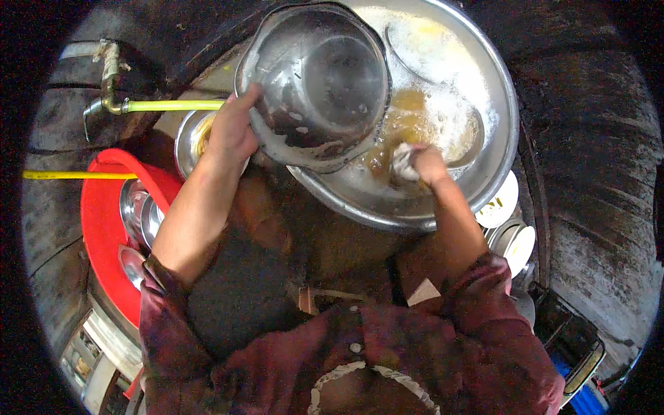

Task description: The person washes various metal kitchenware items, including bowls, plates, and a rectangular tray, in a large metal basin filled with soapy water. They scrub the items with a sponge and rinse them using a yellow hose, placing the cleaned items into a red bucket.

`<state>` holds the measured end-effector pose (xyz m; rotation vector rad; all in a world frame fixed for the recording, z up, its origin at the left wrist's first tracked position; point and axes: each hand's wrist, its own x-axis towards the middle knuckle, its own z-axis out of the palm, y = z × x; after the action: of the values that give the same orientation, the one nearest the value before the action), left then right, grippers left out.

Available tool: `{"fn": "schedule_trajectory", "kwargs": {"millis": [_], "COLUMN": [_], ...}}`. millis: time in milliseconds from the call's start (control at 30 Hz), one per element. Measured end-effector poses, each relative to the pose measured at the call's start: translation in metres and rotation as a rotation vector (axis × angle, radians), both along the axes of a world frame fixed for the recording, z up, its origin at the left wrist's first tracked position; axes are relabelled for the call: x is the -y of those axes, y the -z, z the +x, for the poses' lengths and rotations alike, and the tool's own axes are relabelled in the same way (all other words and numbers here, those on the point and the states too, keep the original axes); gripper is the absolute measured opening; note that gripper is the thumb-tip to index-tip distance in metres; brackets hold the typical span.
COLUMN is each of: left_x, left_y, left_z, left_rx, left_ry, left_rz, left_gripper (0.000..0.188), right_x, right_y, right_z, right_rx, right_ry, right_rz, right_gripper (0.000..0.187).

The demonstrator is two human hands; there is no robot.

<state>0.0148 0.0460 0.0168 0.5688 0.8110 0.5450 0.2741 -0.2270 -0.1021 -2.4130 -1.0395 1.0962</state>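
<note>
My left hand (236, 130) grips the near-left rim of a wide metal pan (332, 83) with a wavy, dented edge. The pan is tilted so its wet inside shows, with bits of foam on it. It is held over the left side of a large round metal basin (510, 104) of soapy, yellowish water. My right hand (431, 166) is closed on a whitish scrubbing cloth (404, 163), low in the basin at the water. Foam (443, 59) covers much of the water. A partly sunk bowl (470, 142) shows its curved rim beside my right hand.
At the left stands a red tub (104, 249) with several metal dishes (143, 216) in it. A yellow-green hose (173, 106) runs from a wall tap (111, 100) towards my left hand. Behind that forearm sits a metal bowl (185, 142). White plates (508, 197) are at the basin's right.
</note>
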Motion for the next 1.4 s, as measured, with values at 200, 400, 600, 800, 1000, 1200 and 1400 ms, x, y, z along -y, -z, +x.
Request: {"fn": "schedule_trajectory", "kwargs": {"millis": [200, 400, 600, 800, 1000, 1200, 1400], "left_x": [0.013, 0.04, 0.048, 0.031, 0.002, 0.026, 0.021], "left_y": [-0.016, -0.019, -0.043, -0.075, -0.056, -0.064, -0.071], "left_z": [0.014, 0.022, 0.014, 0.005, 0.002, 0.007, 0.002], "left_rx": [-0.022, 0.081, -0.029, 0.086, 0.258, 0.178, 0.2], "left_ry": [0.092, 0.124, 0.355, 0.258, 0.179, 0.166, 0.248], "left_rz": [0.035, -0.059, 0.194, 0.186, -0.007, 0.038, -0.013], "left_gripper": [0.022, 0.034, 0.048, 0.036, 0.033, 0.037, 0.034], "right_x": [-0.079, -0.136, -0.189, -0.13, -0.113, -0.159, -0.152], "right_y": [-0.169, -0.172, -0.146, -0.092, -0.101, -0.155, -0.14], "right_z": [-0.078, -0.14, -0.04, 0.004, -0.1, -0.108, -0.023], "right_rx": [-0.482, 0.51, 0.493, -0.22, 0.253, 0.615, 0.63], "right_ry": [0.373, -0.116, 0.061, 0.69, 0.451, -0.048, 0.223], "right_rz": [0.679, 0.96, 0.714, 0.7, 0.831, 1.155, 0.911], "right_gripper": [0.024, 0.029, 0.023, 0.033, 0.038, 0.045, 0.035]}}
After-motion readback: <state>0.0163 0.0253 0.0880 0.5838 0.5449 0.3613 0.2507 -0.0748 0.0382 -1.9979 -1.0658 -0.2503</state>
